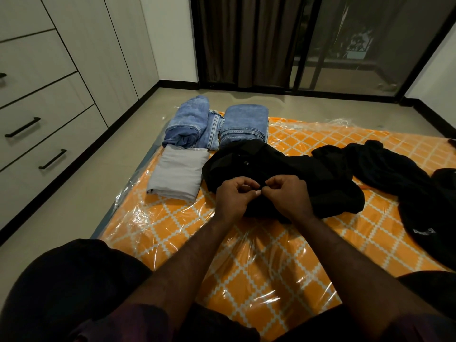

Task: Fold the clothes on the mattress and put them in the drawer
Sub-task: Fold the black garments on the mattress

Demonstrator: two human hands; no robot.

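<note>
A crumpled black shirt (296, 174) with a small round button lies in the middle of the orange patterned mattress (259, 262), which is wrapped in clear plastic. My left hand (234, 196) and my right hand (288, 196) meet at its near edge, both pinching the black fabric between curled fingers and thumb. Beyond them lie a folded grey garment (177, 174), a folded pair of light-blue jeans (190, 122) and a second folded denim piece (244, 124). More unfolded black clothes (399, 174) sprawl at the right.
A white wardrobe with drawers and black bar handles (53, 159) runs along the left wall. Pale floor tiles (74, 206) separate it from the mattress. Dark curtains and a glass sliding door (345, 45) stand at the back. My knees fill the bottom corners.
</note>
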